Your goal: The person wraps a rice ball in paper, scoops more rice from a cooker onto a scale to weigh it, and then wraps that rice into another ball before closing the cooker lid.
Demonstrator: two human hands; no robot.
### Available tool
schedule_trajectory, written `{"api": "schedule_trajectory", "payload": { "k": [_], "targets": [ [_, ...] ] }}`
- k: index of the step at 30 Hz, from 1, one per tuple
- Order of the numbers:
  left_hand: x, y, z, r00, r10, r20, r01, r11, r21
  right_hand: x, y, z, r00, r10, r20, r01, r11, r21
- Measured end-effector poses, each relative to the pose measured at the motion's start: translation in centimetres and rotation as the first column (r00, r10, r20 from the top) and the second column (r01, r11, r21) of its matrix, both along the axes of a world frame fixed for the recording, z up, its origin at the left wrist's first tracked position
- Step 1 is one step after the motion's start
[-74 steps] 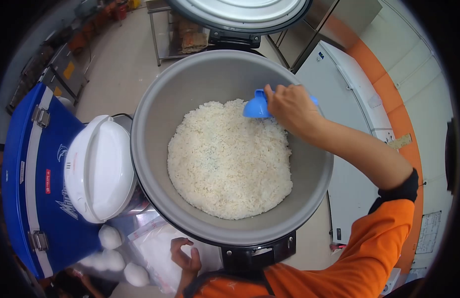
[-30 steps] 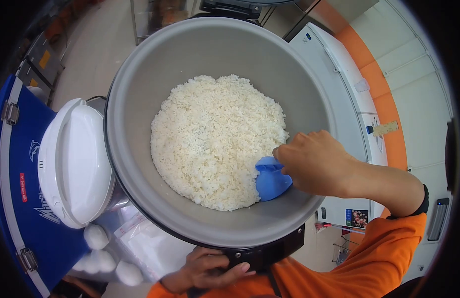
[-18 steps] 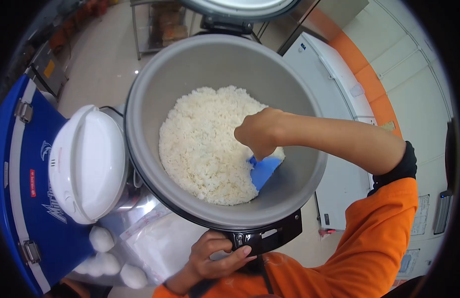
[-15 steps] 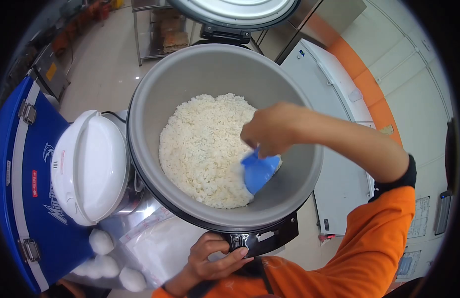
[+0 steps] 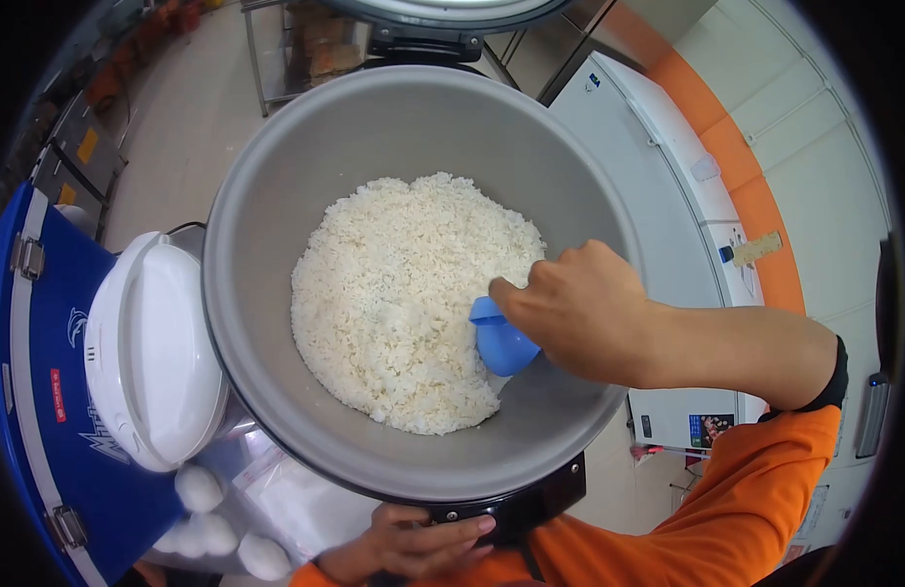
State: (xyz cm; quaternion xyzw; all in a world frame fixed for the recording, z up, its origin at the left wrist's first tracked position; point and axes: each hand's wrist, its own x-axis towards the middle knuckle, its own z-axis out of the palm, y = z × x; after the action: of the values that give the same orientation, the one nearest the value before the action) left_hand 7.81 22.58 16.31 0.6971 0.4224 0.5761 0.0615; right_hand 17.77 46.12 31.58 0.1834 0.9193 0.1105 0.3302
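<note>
My right hand (image 5: 594, 318) is closed round a blue scoop (image 5: 504, 344), whose handle is mostly covered by the fingers. The scoop's bowl dips into the right side of the cooked white rice (image 5: 408, 293). That rice forms a broad mound in the grey pot of a large rice cooker (image 5: 266, 186). At the front of the cooker, my left hand (image 5: 423, 541) grips the black handle (image 5: 535, 514), fingers bent along its left end. The cooker's lid (image 5: 442, 12) stands raised at the back.
Left of the cooker are a white-lidded container (image 5: 159, 352) and an open blue cool box (image 5: 42, 391). Several white rounded lumps (image 5: 200, 489) lie beside clear plastic bags (image 5: 310, 499) at the front left. A white chest freezer (image 5: 633, 186) stands at the right.
The view has shifted closer over the pot. My right hand has moved right and lower, and the scoop has turned against the rice. My left hand stays at the handle.
</note>
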Motion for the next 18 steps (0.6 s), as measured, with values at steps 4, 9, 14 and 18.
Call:
{"api": "schedule_trajectory", "payload": {
  "k": [4,9,14,18],
  "targets": [
    [0.5,-0.5,-0.6,0.998,0.037,0.044,-0.037,0.999,-0.013,-0.5,-1.0,-1.5,0.977,0.21,-0.036,-0.205,0.974,0.099],
    [1.1,0.5,0.2,0.989,0.061,0.138,-0.07,0.996,0.061,-1.5,1.2,-2.8,0.802,0.592,-0.08,-0.577,0.803,0.15],
    [1.8,0.0,0.0,0.981,0.115,0.154,-0.12,0.993,0.022,-1.3,1.7,5.6,0.923,0.34,-0.178,-0.297,0.927,0.229],
    [1.9,0.0,-0.2,0.982,0.12,0.146,-0.124,0.992,0.02,-1.1,1.4,5.1,0.993,-0.028,0.118,0.007,0.985,0.175]
  ]
}}
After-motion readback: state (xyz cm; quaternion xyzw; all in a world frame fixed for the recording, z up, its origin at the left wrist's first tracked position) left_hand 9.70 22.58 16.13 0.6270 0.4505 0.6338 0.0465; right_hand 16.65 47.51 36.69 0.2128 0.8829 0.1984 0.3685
